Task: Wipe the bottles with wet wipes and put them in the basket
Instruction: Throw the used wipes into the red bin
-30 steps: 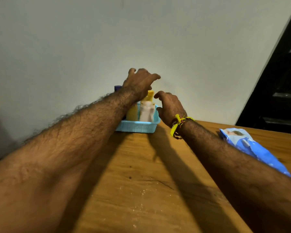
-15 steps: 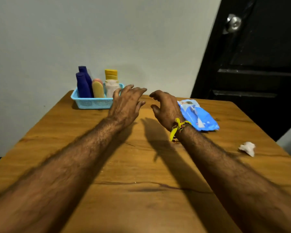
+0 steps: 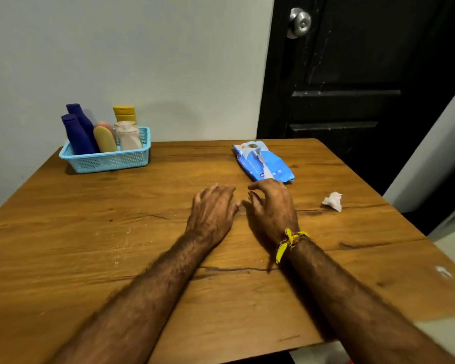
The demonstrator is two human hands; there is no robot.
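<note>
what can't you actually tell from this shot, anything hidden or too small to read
Head view only:
- Bottle count and lower halves: the basket wall and the front bottles hide them.
- Print on the wipes pack: too small to read.
- Palms of the left hand and right hand: turned down, hidden.
- Crumpled wipe: wet or dry, cannot tell.

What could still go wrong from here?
1. The bottles stand packed and leaning in the small blue basket, which sits at the table's far left corner; a nudge might tip them or shift it toward the edge.
2. The crumpled used wipe lies loose near the table's right edge and could get swept off.
3. The wipes pack may be left unsealed, though that is hard to tell.
</note>
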